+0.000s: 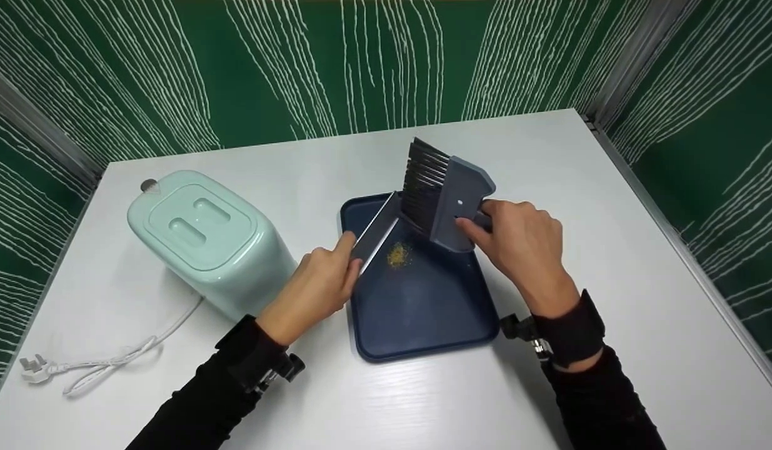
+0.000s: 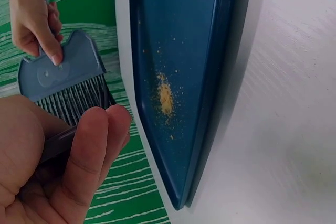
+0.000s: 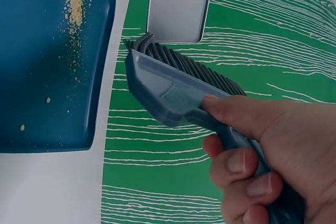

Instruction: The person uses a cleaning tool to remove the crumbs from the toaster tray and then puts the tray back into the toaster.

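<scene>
My left hand (image 1: 317, 281) grips one end of a shallow metal crumb tray (image 1: 378, 232), tilted up on its side above a dark blue serving tray (image 1: 423, 312). In the right wrist view the crumb tray's flat grey face (image 3: 181, 6) shows. My right hand (image 1: 526, 244) holds a small grey-blue hand brush (image 1: 464, 203) by its handle, thumb along its body. Its dark bristles (image 1: 425, 181) point left, their tips right at the crumb tray's far end. A small heap of yellow-brown crumbs (image 2: 166, 98) lies on the blue tray, with loose bits scattered around it.
A mint-green toaster (image 1: 235, 262) stands left of the blue tray, close to my left forearm. Its white cord and plug (image 1: 39, 369) lie on the white table (image 1: 636, 250) at the front left. Green walls with white streaks border the table's back and sides.
</scene>
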The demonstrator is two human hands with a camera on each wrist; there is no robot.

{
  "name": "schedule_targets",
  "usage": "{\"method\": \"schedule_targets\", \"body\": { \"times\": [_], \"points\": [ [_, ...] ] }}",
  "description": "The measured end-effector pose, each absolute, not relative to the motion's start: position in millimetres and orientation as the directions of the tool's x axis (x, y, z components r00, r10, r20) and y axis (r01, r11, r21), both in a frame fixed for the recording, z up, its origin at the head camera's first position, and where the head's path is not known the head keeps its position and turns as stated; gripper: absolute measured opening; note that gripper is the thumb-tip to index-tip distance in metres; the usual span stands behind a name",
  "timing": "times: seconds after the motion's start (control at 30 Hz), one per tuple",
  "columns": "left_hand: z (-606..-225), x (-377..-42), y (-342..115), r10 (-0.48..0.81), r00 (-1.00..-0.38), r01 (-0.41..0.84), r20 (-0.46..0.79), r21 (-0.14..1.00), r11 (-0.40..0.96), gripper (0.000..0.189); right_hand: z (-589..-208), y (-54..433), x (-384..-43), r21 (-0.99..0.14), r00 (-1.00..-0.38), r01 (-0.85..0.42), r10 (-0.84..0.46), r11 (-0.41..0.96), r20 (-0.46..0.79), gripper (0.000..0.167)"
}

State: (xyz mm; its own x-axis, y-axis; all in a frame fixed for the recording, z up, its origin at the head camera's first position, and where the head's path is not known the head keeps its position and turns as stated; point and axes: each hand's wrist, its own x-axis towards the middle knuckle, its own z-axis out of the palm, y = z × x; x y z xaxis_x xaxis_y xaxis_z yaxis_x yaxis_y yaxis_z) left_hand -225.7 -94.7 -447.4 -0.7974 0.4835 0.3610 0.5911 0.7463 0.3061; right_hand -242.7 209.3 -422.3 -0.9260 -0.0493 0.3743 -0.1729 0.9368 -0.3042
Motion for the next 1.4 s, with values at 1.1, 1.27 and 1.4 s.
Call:
{"method": "schedule_targets", "body": {
  "times": [1.1,1.27,1.4],
  "points": [
    [-451,-228,-94,0.476,-0.803,0.583,0.359,0.307,0.753,0.014,-417,212,-243,-0.330,-0.911,-0.135,0.014,0.934,0.412,0.050],
    [-451,-228,-94,0.473,-0.804,0.581,0.359,0.309,0.753,0.013,-419,210,-243,-0.322,-0.911,-0.149,-0.004,0.935,0.412,0.050],
    [-451,-228,-94,0.465,-0.812,0.572,0.353,0.321,0.755,0.013,-419,209,-243,-0.314,-0.917,-0.160,-0.024,0.936,0.397,0.052]
  ]
}}
